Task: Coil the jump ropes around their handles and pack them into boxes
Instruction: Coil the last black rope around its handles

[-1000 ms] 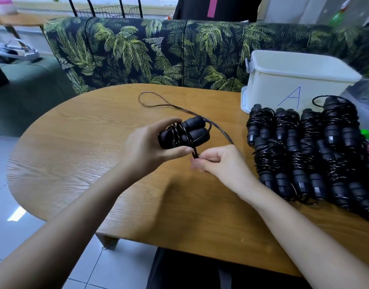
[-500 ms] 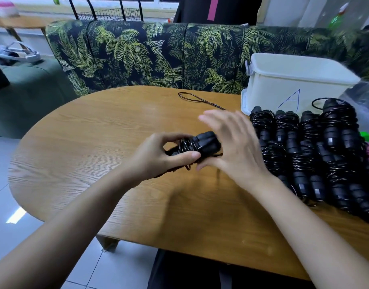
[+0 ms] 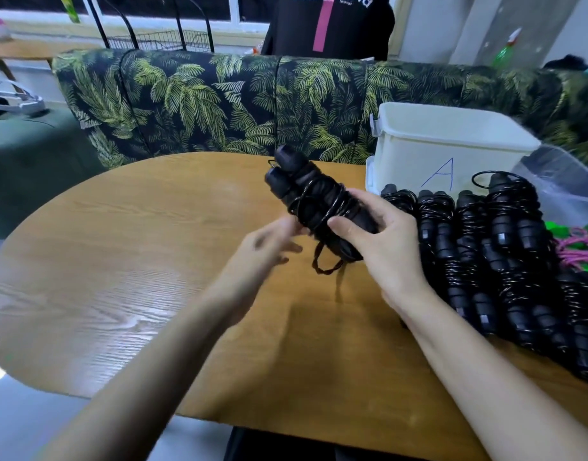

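I'm holding the jump rope [image 3: 306,191] up above the table [image 3: 120,261] in my right hand [image 3: 385,247], thumb and fingers curling round the two handles and the wound cord, handle ends pointing up and away from me. My left hand [image 3: 262,247] is blurring at the lower end, fingertips right by the bundle. Whether it's pinching cord, I can't tell.

A small loose loop [image 3: 326,264] is dangling underneath. I'm thinking it wants tucking under a tight turn, with my right thumb pressing the coils so nothing slackens.

Just to my right, the pile of coiled ropes [image 3: 485,247] is crowding the table in front of the white box [image 3: 452,141] marked A, so I'm expecting to lift over it. Past the pile, pink and green ropes [image 3: 578,241] are lying.
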A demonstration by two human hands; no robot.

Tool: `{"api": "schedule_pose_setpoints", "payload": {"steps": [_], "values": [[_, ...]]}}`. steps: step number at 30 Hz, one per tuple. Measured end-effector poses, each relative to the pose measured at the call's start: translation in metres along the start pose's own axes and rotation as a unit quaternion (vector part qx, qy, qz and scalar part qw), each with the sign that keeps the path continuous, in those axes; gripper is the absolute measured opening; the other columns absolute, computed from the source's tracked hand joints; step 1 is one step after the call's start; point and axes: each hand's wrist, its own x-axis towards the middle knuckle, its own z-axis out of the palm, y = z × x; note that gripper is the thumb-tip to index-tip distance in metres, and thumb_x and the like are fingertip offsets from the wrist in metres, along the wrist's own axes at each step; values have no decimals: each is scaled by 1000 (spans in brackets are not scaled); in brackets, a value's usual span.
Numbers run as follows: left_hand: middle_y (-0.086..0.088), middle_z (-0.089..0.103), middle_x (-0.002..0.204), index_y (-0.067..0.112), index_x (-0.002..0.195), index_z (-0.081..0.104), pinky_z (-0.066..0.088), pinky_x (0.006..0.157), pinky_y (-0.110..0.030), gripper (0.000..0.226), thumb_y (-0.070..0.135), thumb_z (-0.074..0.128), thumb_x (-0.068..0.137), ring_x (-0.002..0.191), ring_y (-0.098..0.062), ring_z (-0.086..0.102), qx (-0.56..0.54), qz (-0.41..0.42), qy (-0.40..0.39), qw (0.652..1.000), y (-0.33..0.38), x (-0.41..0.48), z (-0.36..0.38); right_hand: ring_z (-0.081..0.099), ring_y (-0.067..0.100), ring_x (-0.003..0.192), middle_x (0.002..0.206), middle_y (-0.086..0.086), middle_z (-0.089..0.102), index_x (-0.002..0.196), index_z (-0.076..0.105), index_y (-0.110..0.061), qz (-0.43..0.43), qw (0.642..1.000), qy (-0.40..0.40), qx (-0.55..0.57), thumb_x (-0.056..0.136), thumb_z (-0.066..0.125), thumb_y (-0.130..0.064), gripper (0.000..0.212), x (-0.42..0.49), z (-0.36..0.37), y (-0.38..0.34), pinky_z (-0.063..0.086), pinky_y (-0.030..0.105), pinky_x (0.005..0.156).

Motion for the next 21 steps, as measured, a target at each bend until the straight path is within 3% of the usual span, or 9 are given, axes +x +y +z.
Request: {"api": "schedule_pose_setpoints", "payload": {"steps": [1, 3, 6, 8, 10, 13, 15, 19, 21], "values": [[10, 71, 113, 29, 117, 63, 47, 88, -23, 61, 70, 61, 72, 101, -1, 63, 45, 54, 27, 997, -1, 1, 12, 68, -3, 93, 91, -24, 73, 103, 66, -38, 15, 1000, 17, 16, 74, 84, -20, 39, -1, 3, 1, 49, 17, 84], [6, 68, 117, 19, 123, 55, 49, 93, -20, 76, 53, 80, 60, 110, -5, 63, 73, 114, 48, 990, -9, 6, 28, 67, -7, 89, 89, -21, 72, 98, 64, -38, 38, 998, 44, 40, 75, 84, -23, 34, -3, 9, 1, 48, 13, 79], [9, 70, 106, 16, 120, 53, 56, 85, -32, 78, 46, 91, 60, 93, -13, 70, 88, 143, 65, 984, -16, 15, 34, 67, -4, 89, 95, -12, 73, 98, 64, -34, 64, 994, 64, 60, 72, 83, -28, 32, -2, 7, 2, 50, 16, 79], [11, 71, 94, 19, 118, 55, 58, 71, -34, 60, 40, 83, 70, 69, -16, 70, 91, 149, 47, 984, -16, 20, 31, 68, 2, 92, 100, -6, 74, 105, 67, -26, 85, 993, 61, 60, 71, 81, -33, 38, 1, -1, 3, 53, 21, 82], [5, 72, 92, 19, 123, 58, 54, 62, -27, 50, 38, 70, 78, 54, -11, 61, 137, 160, 27, 977, -13, 24, 24, 68, 4, 90, 99, -3, 75, 110, 69, -18, 100, 992, 54, 61, 73, 81, -31, 42, 3, -9, 5, 53, 19, 78], [4, 74, 94, 20, 127, 61, 44, 55, -13, 47, 41, 59, 85, 53, 2, 53, 234, 181, -23, 955, -3, 30, 13, 68, 1, 85, 96, -2, 74, 108, 68, -16, 120, 989, 48, 74, 73, 78, -31, 40, 3, -19, 6, 52, 14, 72], [10, 71, 88, 22, 117, 63, 39, 52, -6, 37, 39, 57, 85, 55, 10, 54, 254, 188, -36, 948, 3, 37, 10, 68, 4, 87, 99, 3, 75, 109, 69, -14, 142, 985, 49, 87, 70, 76, -37, 47, 1, -22, 8, 54, 17, 75], [9, 68, 74, 14, 91, 67, 49, 61, -16, 26, 36, 76, 82, 60, 0, 61, 164, 184, 25, 969, -2, 54, 8, 68, 13, 88, 97, 2, 75, 104, 71, -15, 214, 969, 50, 116, 64, 73, -55, 57, -2, -20, 16, 52, 37, 86], [3, 74, 78, 15, 99, 63, 54, 72, -24, 34, 32, 82, 76, 70, -9, 68, 53, 134, 52, 988, -5, 59, 12, 68, 18, 92, 100, 6, 75, 105, 71, -13, 244, 960, 50, 132, 65, 71, -60, 62, -4, -16, 20, 51, 44, 91]]}}
